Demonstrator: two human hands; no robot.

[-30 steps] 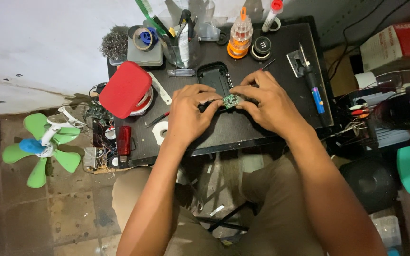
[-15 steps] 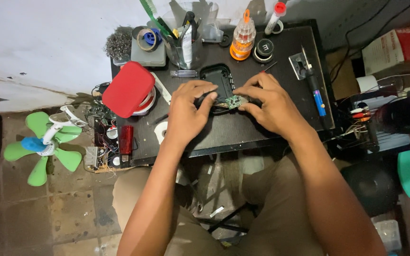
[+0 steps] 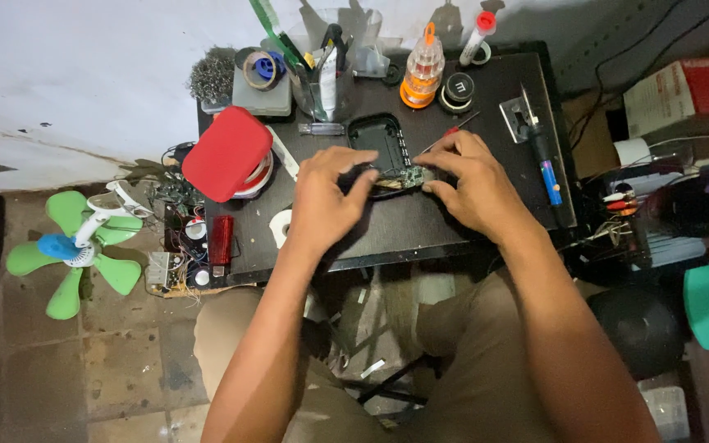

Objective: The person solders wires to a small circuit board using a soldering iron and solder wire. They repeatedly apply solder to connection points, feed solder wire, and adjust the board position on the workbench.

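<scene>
A: What do the two hands hold at this moment?

B: A small circuit board (image 3: 404,178). It lies at the middle of the black table (image 3: 420,230), just at the lower end of an open black case (image 3: 377,141). The left hand (image 3: 326,197) has its fingertips on the left end of the board, and the right hand (image 3: 469,182) pinches the right end between thumb and fingers. So both hands are closed on it, each at one end.

A: How do you think it will handle?

B: I judge it very light and stiff, but fragile. The parts soldered on it are tiny, and some thin wire may hang from it; this I cannot tell, the picture is not sharp enough there. It should not bend and should not be pressed on the top face.

A: Then where is the good place to take it?

B: By the bare edges, as the fingers do now, and with little force. It is small, so it can slip out easily.

A: Is anything close that can disturb?

B: A red lid (image 3: 226,153) is at the left, an orange bottle (image 3: 422,72) is behind the case, and a blue-handled tool (image 3: 545,160) lies at the right. All are well apart from the board.
</scene>
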